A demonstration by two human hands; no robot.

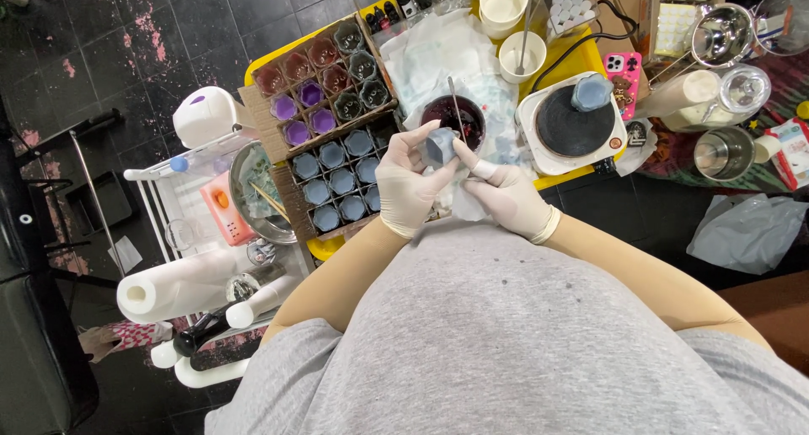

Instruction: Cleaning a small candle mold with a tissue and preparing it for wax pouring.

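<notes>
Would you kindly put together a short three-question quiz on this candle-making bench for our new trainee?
1. True or false: both gloved hands hold the small blue-grey piece above the dark cup.
2. What lies on the round hotplate?
A. a blue-grey lump
B. a metal spoon
C. a pink phone
3. Fill in: the divided box holds red, purple, dark and ____ filled moulds.

Key
1. True: the left hand and right hand meet on it.
2. A: the blue-grey lump lies at the plate's far edge.
3. Blue.
</notes>
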